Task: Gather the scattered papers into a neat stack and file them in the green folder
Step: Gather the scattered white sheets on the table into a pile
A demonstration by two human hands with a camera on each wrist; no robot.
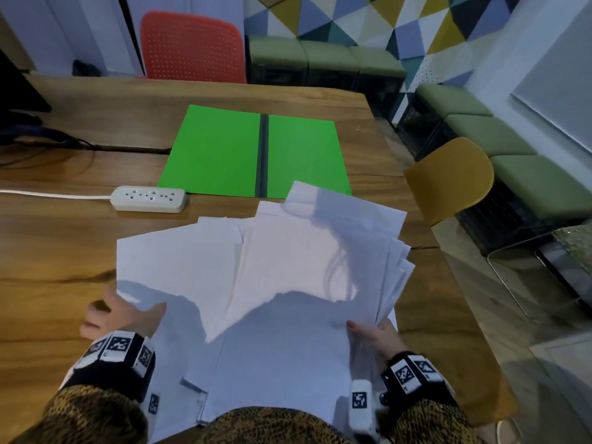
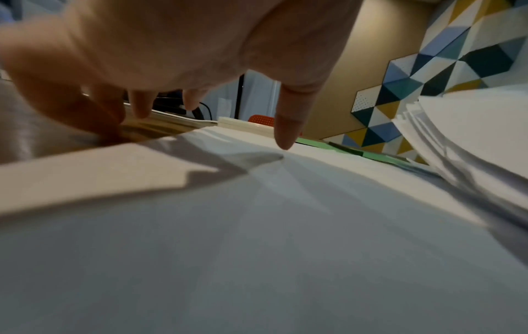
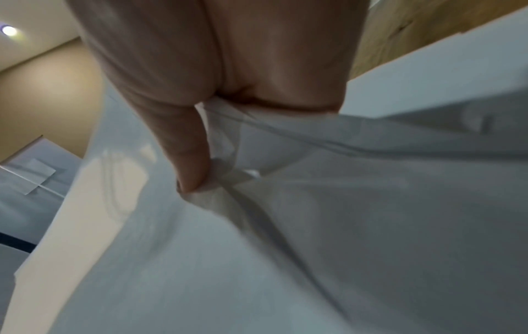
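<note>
The green folder lies open and flat on the far middle of the wooden table. In front of it, several white papers are loosely fanned and overlap toward the table's near edge. My right hand grips a lifted bundle of sheets at its near right corner, with the thumb pressed on top. My left hand sits at the left edge of the papers. Its fingers are spread, with their tips on the table and the thumb just over the top sheet.
A white power strip with its cord lies left of the folder's near corner. Dark cables run along the far left. A red chair stands beyond the table, a yellow chair at its right side, and green benches along the wall.
</note>
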